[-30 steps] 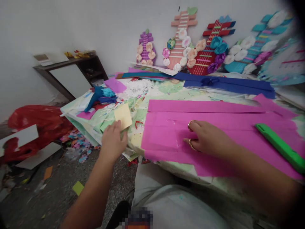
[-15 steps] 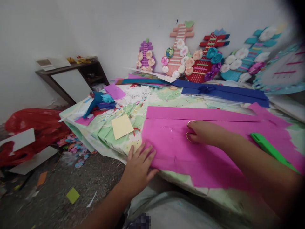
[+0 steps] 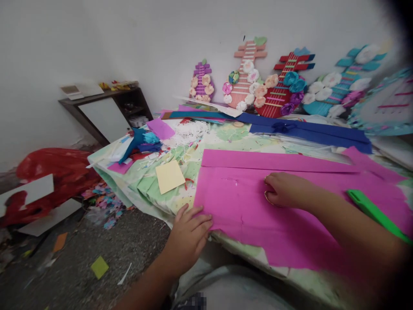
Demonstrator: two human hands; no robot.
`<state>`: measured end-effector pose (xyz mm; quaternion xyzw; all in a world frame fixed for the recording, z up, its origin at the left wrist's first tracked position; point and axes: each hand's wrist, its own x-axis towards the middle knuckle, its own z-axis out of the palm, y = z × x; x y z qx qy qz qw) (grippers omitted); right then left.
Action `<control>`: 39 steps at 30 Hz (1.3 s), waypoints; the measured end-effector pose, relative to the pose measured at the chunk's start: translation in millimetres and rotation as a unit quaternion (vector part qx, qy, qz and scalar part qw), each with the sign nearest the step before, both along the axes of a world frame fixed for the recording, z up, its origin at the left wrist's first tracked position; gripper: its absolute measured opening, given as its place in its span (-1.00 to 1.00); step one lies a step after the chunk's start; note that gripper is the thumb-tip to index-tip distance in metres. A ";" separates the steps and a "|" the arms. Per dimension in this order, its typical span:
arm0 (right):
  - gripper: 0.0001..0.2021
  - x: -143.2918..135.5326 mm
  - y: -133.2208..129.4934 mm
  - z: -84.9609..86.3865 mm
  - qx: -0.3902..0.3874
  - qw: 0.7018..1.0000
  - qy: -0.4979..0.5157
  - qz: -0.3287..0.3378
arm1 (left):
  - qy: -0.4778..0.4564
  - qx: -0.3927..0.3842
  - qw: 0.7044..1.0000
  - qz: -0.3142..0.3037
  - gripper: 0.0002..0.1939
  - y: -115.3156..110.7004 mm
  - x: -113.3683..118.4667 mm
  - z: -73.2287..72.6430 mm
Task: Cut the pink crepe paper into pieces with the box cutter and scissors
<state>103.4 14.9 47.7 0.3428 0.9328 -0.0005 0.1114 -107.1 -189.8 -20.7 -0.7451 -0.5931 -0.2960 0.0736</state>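
From the head camera's view, the left hand (image 3: pixel 190 234) has moved: a second ago its fingers were on the yellow paper (image 3: pixel 170 176), and now that square lies released, flat on the tablecloth (image 3: pixel 230 132). The hand is spread, clutching nothing, its fingertips at the near left corner of the pink sheet (image 3: pixel 226 206). I'd judge that attention has turned to that sheet, which lies across the near side of the table, the hand perhaps steadying its corner.

The right hand (image 3: pixel 287 189) is curled low over the sheet's middle, with gold loops (image 3: pixel 266 196) at its fingers. They could be scissor handles, but I make out no blades, so I can't tell what it grips. Its fingertips are mostly hidden. The green tool (image 3: pixel 376 211) lies on the sheet, partly behind the right forearm, and the picture's right edge fades into black.
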 end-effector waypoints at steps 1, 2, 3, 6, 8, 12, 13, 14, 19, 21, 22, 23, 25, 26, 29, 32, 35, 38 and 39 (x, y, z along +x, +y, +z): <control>-0.83 1.0 0.3 0.6 -0.004 1.000 -0.001 0.002 | 0.004 0.007 1.000 -0.008 -0.77 0.5 -0.5 1.7; -0.83 1.9 0.9 1.1 -0.006 1.000 -0.002 0.004 | 0.008 0.013 1.000 -0.016 -0.77 0.9 -0.9 3.1; -0.83 2.8 1.7 1.3 -0.007 1.000 -0.002 0.006 | 0.011 0.019 1.000 -0.022 -0.77 1.4 -1.3 4.3; -0.82 4.8 5.1 0.3 -0.003 1.000 0.001 0.005 | 0.014 0.028 0.999 -0.033 -0.79 2.9 -1.9 5.3; -0.80 5.2 7.4 -1.1 0.001 1.000 0.000 -0.005 | 0.013 0.026 0.999 -0.036 -0.82 4.0 -1.9 3.9; -0.74 -0.2 8.4 -0.4 0.019 0.999 -0.003 -0.039 | 0.012 0.024 0.999 -0.040 -0.83 6.0 -1.6 -0.5; -0.73 -3.7 7.7 1.2 0.023 0.998 -0.002 -0.050 | 0.013 0.025 0.999 -0.039 -0.83 6.5 -1.7 -1.4; -0.71 -8.3 6.8 3.2 0.028 0.998 0.001 -0.062 | 0.014 0.027 0.999 -0.039 -0.83 6.9 -1.8 -2.1; -0.59 -49.0 5.8 13.3 0.048 0.993 0.049 -0.094 | 0.021 0.022 0.998 -0.057 -0.80 8.4 -3.6 -1.9; -0.53 -70.9 8.7 13.3 0.050 0.992 0.073 -0.087 | 0.020 0.019 0.998 -0.062 -0.82 9.0 -4.1 -0.4; -0.52 -81.8 10.6 11.9 0.050 0.992 0.083 -0.081 | 0.021 0.021 0.997 -0.065 -0.83 9.4 -4.2 0.6; -0.51 -92.2 12.8 9.7 0.049 0.992 0.090 -0.072 | 0.022 0.023 0.997 -0.068 -0.83 9.7 -4.3 1.7; -0.48 -110.0 16.8 3.7 0.043 0.993 0.094 -0.053 | 0.029 0.030 0.996 -0.075 -0.81 10.4 -4.6 4.3; -0.46 -116.9 18.7 0.3 0.037 0.994 0.091 -0.043 | 0.033 0.034 0.996 -0.078 -0.80 10.6 -4.8 5.6; -0.40 -129.2 22.8 -8.1 0.012 0.998 0.065 -0.023 | 0.038 0.039 0.995 -0.078 -0.80 10.8 -5.6 8.7; -0.37 -133.0 25.7 -11.2 -0.014 0.999 0.037 -0.020 | 0.039 0.036 0.996 -0.078 -0.80 10.8 -6.5 10.2; -0.36 -134.5 28.4 -11.0 -0.024 0.999 0.017 -0.028 | 0.042 0.035 0.995 -0.085 -0.81 11.2 -7.1 11.9; -0.34 -135.4 31.6 -11.8 -0.022 0.999 0.016 -0.023 | 0.049 0.039 0.995 -0.082 -0.81 11.9 -7.6 14.8; -0.34 -135.6 32.7 -12.5 -0.022 0.999 0.017 -0.021 | 0.052 0.039 0.994 -0.083 -0.81 12.1 -7.7 15.8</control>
